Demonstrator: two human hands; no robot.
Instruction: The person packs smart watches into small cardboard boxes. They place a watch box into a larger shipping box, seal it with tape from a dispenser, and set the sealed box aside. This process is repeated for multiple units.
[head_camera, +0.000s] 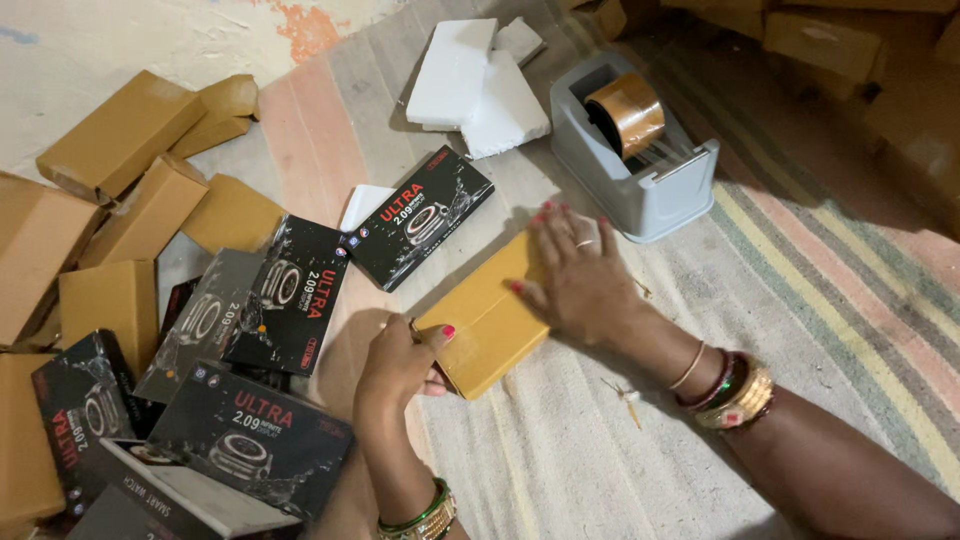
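So from my feed I'm looking down at a striped rug (620, 440) on the floor, and both hands are on a flat yellow-brown cardboard box (485, 320) lying near the middle of it. My left hand (400, 362) has its grip curled closed around the box's near corner, thumb on top, while the right hand (580, 280) lies flat and open across the far end, fingers spread, pressing down rather than clasping anything. Just behind the box is a black watch box (420, 215) with a white card (362, 205) poking out beside it, and more black watch boxes (250, 340) are heaped to the left among plain brown cartons (120, 135). Up top there's a grey tape dispenser (640, 175) loaded with a brown tape roll (625, 115), near the right hand's fingertips, and some white foam slabs (475, 85) next to it.
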